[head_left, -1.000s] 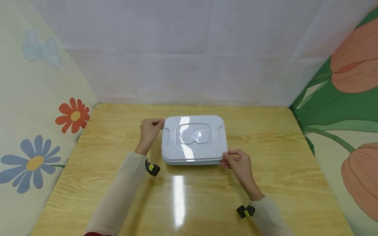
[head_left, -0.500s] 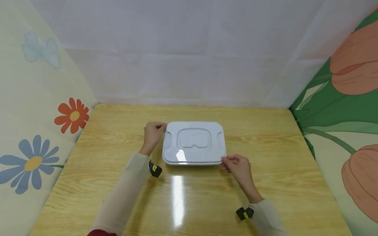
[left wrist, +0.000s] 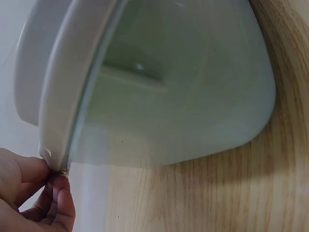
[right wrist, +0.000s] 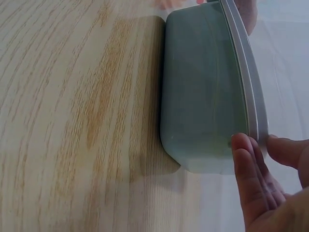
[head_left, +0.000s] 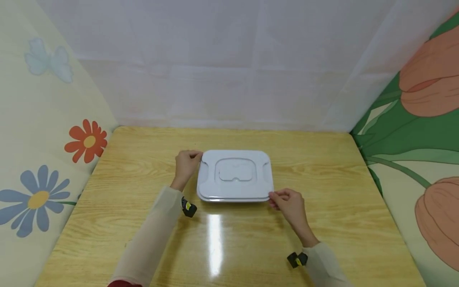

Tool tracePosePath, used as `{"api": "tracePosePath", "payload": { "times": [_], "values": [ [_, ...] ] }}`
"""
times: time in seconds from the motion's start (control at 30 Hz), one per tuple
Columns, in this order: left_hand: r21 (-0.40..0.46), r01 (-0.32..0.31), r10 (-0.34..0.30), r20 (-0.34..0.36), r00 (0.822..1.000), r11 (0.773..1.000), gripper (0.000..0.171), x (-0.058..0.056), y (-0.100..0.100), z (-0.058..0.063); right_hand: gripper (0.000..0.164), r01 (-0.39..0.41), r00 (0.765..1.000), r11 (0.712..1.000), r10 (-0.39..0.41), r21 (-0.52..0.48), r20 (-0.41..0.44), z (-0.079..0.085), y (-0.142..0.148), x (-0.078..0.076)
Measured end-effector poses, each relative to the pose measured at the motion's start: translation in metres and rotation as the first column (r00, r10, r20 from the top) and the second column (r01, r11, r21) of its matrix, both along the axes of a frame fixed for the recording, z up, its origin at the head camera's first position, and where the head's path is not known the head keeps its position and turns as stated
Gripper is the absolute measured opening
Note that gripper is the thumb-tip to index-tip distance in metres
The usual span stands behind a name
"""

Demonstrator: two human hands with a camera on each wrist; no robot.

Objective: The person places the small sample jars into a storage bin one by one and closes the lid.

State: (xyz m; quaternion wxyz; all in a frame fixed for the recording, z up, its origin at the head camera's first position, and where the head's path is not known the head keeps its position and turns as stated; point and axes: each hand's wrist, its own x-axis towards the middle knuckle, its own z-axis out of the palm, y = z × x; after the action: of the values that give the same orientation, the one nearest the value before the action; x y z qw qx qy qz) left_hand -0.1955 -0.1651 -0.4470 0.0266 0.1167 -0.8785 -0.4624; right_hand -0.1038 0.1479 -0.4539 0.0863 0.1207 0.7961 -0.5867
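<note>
A clear, green-tinted rectangular container (right wrist: 203, 92) stands upright on the wooden table. Over its rim lies a white lid (head_left: 235, 190), level in the head view, with a raised panel in its middle. My left hand (head_left: 185, 167) pinches the lid's far left corner between thumb and fingers. At the near right corner my right hand (head_left: 292, 205) pinches the edge, thumb on the lid and fingertips under the rim against the container wall. A dark bar-like shape shows faintly through the wall in the left wrist view; what it is I cannot tell.
The wood-grain table (head_left: 315, 159) reaches back to a white cloth backdrop (head_left: 229, 79). Flower-printed panels flank it at left (head_left: 43, 119) and right (head_left: 412, 131). Both wrists carry small black cameras.
The lid's far side has come down, and the gap seen at its near edge has closed. My left hand has moved slightly down and right with it; my right hand has lowered a little.
</note>
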Motion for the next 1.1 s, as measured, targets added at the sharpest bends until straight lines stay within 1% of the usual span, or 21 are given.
{"api": "tracePosePath", "payload": {
  "times": [0.1,0.27,0.37,0.63,0.77,0.83,0.93,1.03,1.1],
  "values": [
    [-0.001,0.0,0.0,-0.009,1.0,1.0,0.023,-0.001,0.001,-0.001,0.018,0.001,1.0,1.0,-0.001,0.002,0.004,0.002,0.001,0.0],
    [-0.032,0.0,-0.001,-0.033,0.999,0.999,0.022,-0.002,0.001,-0.004,0.019,-0.011,1.0,1.0,0.011,0.016,-0.007,0.003,0.002,-0.002],
    [-0.035,-0.006,0.005,-0.028,1.0,0.999,0.022,-0.003,0.002,-0.006,0.019,-0.02,1.0,0.999,0.02,0.037,-0.005,0.002,0.003,-0.004],
    [-0.006,-0.016,0.016,-0.019,1.0,1.0,0.023,-0.005,0.002,-0.008,0.019,-0.044,0.999,0.997,0.043,0.07,0.022,0.003,0.004,-0.011],
    [-0.008,-0.016,0.016,-0.011,1.0,1.0,0.023,-0.006,0.002,-0.008,0.021,-0.069,0.998,0.994,0.067,0.086,0.02,0.004,0.006,-0.014],
    [-0.017,-0.009,0.009,-0.016,1.0,1.0,0.024,-0.006,0.0,-0.007,0.023,-0.082,0.997,0.99,0.081,0.114,0.007,0.005,0.008,-0.017],
    [-0.032,0.009,-0.01,-0.051,0.999,0.999,0.029,-0.008,-0.004,-0.001,0.029,-0.098,0.992,0.971,0.112,0.22,-0.051,0.01,0.015,-0.024],
    [-0.042,0.038,-0.043,-0.104,0.994,0.998,0.038,-0.012,-0.013,0.011,0.04,-0.086,0.983,0.93,0.138,0.358,-0.124,0.02,0.024,-0.041],
    [-0.062,0.069,-0.076,-0.132,0.988,0.996,0.047,-0.017,-0.021,0.022,0.051,-0.08,0.974,0.896,0.164,0.437,-0.158,0.028,0.031,-0.058]
  ]
}}
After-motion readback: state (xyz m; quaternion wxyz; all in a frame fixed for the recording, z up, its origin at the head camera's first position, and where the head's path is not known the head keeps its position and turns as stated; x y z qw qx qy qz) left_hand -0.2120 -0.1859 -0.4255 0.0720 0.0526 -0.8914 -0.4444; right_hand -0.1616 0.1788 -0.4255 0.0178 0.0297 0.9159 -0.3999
